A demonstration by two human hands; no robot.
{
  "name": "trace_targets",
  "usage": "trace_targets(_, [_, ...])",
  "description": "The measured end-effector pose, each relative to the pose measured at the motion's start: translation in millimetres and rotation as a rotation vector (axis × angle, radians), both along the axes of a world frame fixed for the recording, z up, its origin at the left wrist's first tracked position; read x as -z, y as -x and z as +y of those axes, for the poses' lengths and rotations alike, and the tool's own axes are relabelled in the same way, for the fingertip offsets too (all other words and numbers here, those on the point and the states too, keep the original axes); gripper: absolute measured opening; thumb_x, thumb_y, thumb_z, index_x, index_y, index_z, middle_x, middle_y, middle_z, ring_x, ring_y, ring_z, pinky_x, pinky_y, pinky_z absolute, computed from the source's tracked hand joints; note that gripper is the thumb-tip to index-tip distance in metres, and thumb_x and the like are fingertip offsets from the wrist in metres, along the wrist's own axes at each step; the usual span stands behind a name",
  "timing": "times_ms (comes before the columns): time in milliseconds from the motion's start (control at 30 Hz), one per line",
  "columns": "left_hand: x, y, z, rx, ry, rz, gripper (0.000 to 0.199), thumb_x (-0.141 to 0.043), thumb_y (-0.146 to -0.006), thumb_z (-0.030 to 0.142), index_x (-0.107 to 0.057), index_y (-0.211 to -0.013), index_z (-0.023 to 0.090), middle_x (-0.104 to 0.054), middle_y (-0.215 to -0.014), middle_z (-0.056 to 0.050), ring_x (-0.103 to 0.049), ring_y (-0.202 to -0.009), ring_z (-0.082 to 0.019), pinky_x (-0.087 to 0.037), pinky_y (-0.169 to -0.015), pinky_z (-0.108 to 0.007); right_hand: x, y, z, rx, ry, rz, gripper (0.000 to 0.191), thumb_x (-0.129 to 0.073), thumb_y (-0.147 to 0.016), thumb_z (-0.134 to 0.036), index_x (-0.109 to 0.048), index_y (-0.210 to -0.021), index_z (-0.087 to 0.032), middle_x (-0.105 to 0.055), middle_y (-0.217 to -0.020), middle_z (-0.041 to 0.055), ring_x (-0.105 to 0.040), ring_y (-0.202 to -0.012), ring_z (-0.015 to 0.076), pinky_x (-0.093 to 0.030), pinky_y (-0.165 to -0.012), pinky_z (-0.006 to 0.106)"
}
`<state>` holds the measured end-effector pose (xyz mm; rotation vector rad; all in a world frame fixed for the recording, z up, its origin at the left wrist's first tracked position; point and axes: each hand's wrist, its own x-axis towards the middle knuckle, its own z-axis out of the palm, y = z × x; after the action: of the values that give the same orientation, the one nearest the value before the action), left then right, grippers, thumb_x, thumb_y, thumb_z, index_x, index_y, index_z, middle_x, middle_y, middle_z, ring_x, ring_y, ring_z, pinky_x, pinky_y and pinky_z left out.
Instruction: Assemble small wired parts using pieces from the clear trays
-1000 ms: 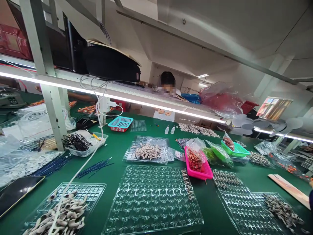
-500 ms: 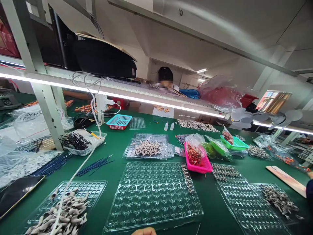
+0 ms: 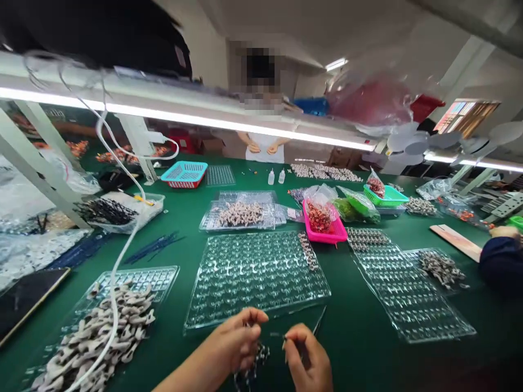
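Observation:
My left hand [image 3: 241, 340] is over the front of the table with its fingers curled; what it holds, if anything, I cannot make out. Small black-and-white pieces [image 3: 261, 355] show beside and below its fingers. To its right, my right hand [image 3: 308, 356] pinches a tiny dark piece [image 3: 285, 338] between thumb and fingertips. Behind that hand a thin pointed metal tool [image 3: 320, 320] sticks out, its other end hidden. Just beyond both hands lies a clear moulded tray [image 3: 253, 277]. Grey curved parts [image 3: 307, 251] fill some pockets along its right side.
Left, grey parts [image 3: 110, 321] are heaped on another clear tray, crossed by a white cable [image 3: 114, 288]. A pink basket [image 3: 327, 235] stands behind the main tray. At right are a partly filled tray [image 3: 408, 294] and a co-worker's sleeve [image 3: 500, 264]. A lit shelf [image 3: 229, 120] spans the back.
The view has tilted down, so the table sits higher in the picture. Both my hands have come into view at the front; earlier only a bit of one hand showed.

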<state>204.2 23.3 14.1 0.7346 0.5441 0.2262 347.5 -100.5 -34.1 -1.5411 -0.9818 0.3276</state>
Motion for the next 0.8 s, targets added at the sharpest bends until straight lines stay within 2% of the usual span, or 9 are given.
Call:
trace_targets(67, [-7.8, 1, 0, -0.021, 0.037, 0.022, 0.033, -0.073, -0.072, 0.031, -0.056, -0.097, 0.017, -0.038, -0.065, 0.007, -0.029, -0.054, -0.007, -0.024, -0.052, -0.021, -4.7, -4, -4, -0.053, 0.076, 0.083, 0.015, -0.055, -0.091, -0.032, -0.064, -0.085, -0.021, -0.06, -0.072, -0.0006, -0.056, -0.061, 0.0118, -0.047, -0.057, 0.02])
trace_targets(133, [-13.4, 0, 1, -0.001, -0.038, 0.042, 0.027, -0.067, -0.078, 0.031, -0.056, -0.097, 0.017, -0.042, -0.069, 0.006, -0.034, -0.056, -0.008, -0.029, -0.053, -0.022, -9.9, -7, -8, -0.056, 0.114, 0.144, 0.017, -0.054, -0.092, -0.034, -0.062, -0.088, -0.02, -0.057, -0.073, -0.0008, -0.054, -0.061, 0.0111, -0.046, -0.057, 0.02])
trace_targets(267, [-20.0, -4, -3, 0.068, -0.383, 0.132, 0.028, -0.052, -0.091, 0.044, -0.056, -0.097, 0.017, -0.047, -0.072, 0.004, -0.044, -0.057, -0.011, -0.038, -0.057, -0.026, -17.3, -8, -10, -0.08, 0.144, 0.165, 0.017, -0.053, -0.093, -0.035, -0.061, -0.09, -0.019, -0.057, -0.075, -0.0006, -0.053, -0.061, 0.0106, -0.046, -0.058, 0.021])
trace_targets(367, [-18.5, -9, -6, 0.039, -0.62, 0.2, 0.03, -0.049, -0.093, 0.044, -0.061, -0.1, 0.018, -0.053, -0.078, 0.001, -0.055, -0.066, -0.015, -0.045, -0.067, -0.03, -17.4, -7, -11, -0.081, 0.122, 0.125, 0.016, -0.053, -0.093, -0.032, -0.061, -0.091, -0.019, -0.058, -0.076, 0.0001, -0.054, -0.062, 0.0107, -0.047, -0.058, 0.021])
trace_targets(433, [-13.8, -11, -8, 0.0, -0.697, 0.215, 0.028, -0.05, -0.092, 0.041, -0.065, -0.103, 0.019, -0.056, -0.087, -0.002, -0.059, -0.073, -0.016, -0.047, -0.074, -0.031, -15.5, -7, -11, -0.071, 0.1, 0.073, 0.014, -0.053, -0.093, -0.029, -0.062, -0.091, -0.019, -0.058, -0.077, 0.0005, -0.055, -0.062, 0.0108, -0.048, -0.058, 0.021])
trace_targets(533, [-4.7, -11, -7, -0.043, -0.736, 0.22, 0.025, -0.054, -0.089, 0.037, -0.069, -0.101, 0.021, -0.058, -0.096, -0.003, -0.06, -0.078, -0.017, -0.05, -0.075, -0.031, -13.5, -7, -10, -0.064, 0.077, -0.043, 0.01, -0.053, -0.093, -0.025, -0.061, -0.091, -0.019, -0.059, -0.079, 0.0008, -0.057, -0.065, 0.0115, -0.048, -0.06, 0.021])
trace_targets(667, [2.5, -8, -6, -0.067, -0.69, 0.249, 0.024, -0.059, -0.087, 0.034, -0.066, -0.107, 0.021, -0.063, -0.093, -0.003, -0.06, -0.084, -0.02, -0.05, -0.076, -0.03, -15.3, -5, -7, -0.083, 0.062, -0.172, 0.008, -0.052, -0.093, -0.02, -0.06, -0.094, -0.021, -0.062, -0.081, 0.0009, -0.062, -0.073, 0.0131, -0.05, -0.066, 0.023])
trace_targets(800, [2.7, -7, -6, -0.05, -0.685, 0.277, 0.018, -0.06, -0.087, 0.034, -0.063, -0.097, 0.019, -0.063, -0.084, -0.001, -0.058, -0.078, -0.018, -0.048, -0.073, -0.028, -18.3, -5, -6, -0.078, 0.071, -0.23, 0.009, -0.052, -0.093, -0.018, -0.059, -0.094, -0.022, -0.064, -0.082, 0.0009, -0.063, -0.074, 0.0136, -0.05, -0.067, 0.023])
